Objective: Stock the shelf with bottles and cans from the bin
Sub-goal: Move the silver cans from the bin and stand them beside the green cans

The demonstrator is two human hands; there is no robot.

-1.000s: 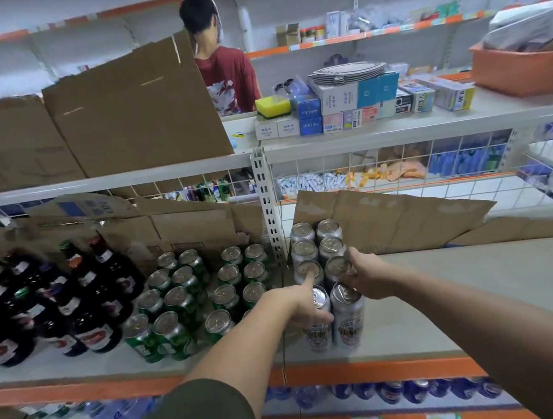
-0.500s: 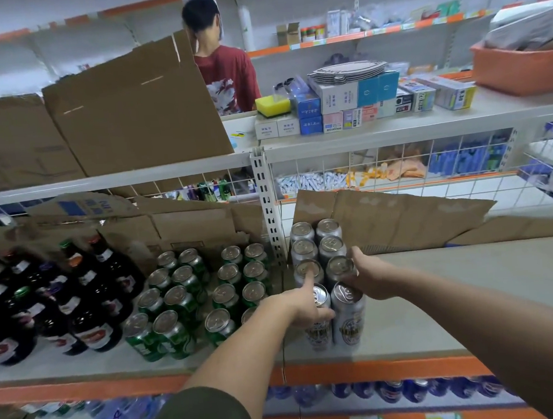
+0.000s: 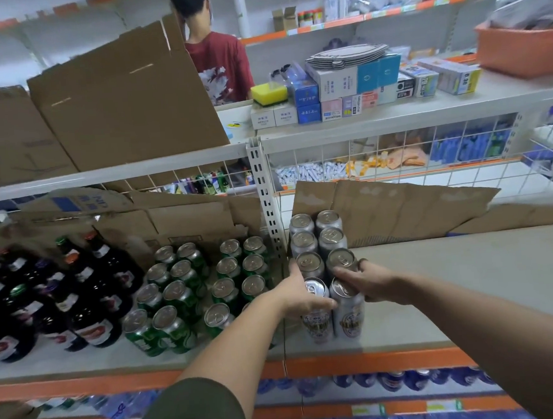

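Silver cans (image 3: 331, 238) are standing two abreast and four rows deep on the shelf (image 3: 470, 281), just beside the upright post (image 3: 264, 193) at their 9 o'clock. The front pair is hiding the labels of every row behind it, and the left hand (image 3: 299, 294) is covering much of the front left can's side. That hand's grip is clamping on the block from 9 o'clock, with the fingers lying along the left flank toward 12 o'clock and the thumb curling over the front left can's rim.

The right hand (image 3: 371, 279) is sitting at 3 o'clock, its grip clamping on the right column. One finger is lying across between the front and third-row tops, and another is hooking round the third-row can. Which of those two cans is taking the pinch is hard to tell.

Green cans (image 3: 183, 297) and dark bottles (image 3: 46, 307) are crowding the shelf farther toward 9 o'clock, and the frame edge is cutting off the outermost bottles. Cardboard (image 3: 399, 210) is leaning behind the block, from 12 toward 2 o'clock.
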